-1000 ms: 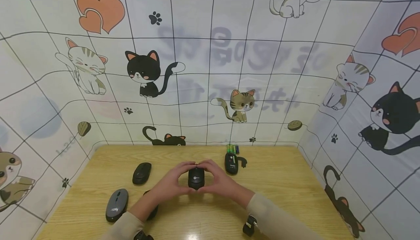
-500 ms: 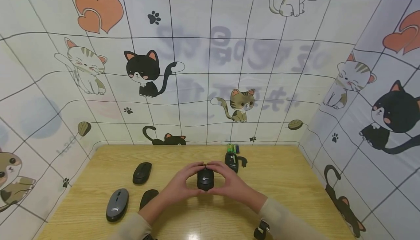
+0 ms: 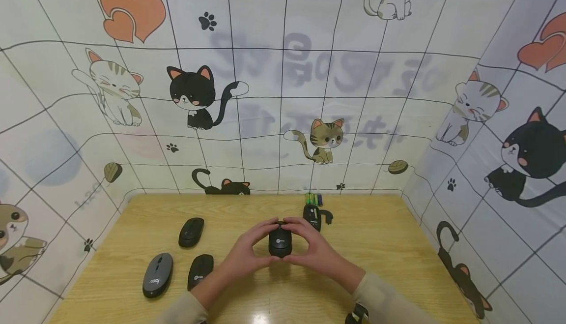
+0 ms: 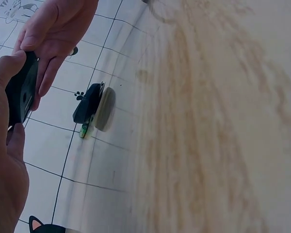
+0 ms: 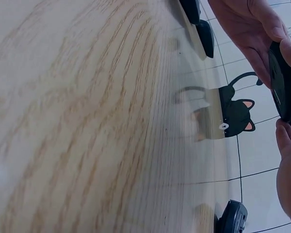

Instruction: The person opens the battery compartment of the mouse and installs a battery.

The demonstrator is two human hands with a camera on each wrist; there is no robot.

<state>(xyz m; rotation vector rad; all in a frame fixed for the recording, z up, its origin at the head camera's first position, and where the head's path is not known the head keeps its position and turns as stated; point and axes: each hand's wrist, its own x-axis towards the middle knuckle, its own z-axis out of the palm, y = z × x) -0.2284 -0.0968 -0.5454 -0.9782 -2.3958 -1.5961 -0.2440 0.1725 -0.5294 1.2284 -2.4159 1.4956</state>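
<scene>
Between my two hands, a black computer mouse (image 3: 280,243) is held up above the wooden table, its logo facing me. The left hand (image 3: 245,252) pinches its left side with fingertips at the far end and thumb at the near end. My right hand (image 3: 318,252) grips the right side the same way. In the left wrist view, the mouse (image 4: 23,92) stands edge-on between thumb and fingers. The right wrist view shows the mouse (image 5: 283,82) from its thin side, with fingertips at both ends.
Left on the wooden table (image 3: 376,265) lie a black mouse (image 3: 191,232), a grey mouse (image 3: 157,276) and another black mouse (image 3: 200,270), partly behind the left forearm. Behind the right hand lie an opened mouse (image 3: 312,215), a loose cover (image 3: 327,216) and several batteries (image 3: 313,199).
Both hands have shifted right together with the mouse, most of it in the first half second. The black mouse by the left forearm has come more into view.
</scene>
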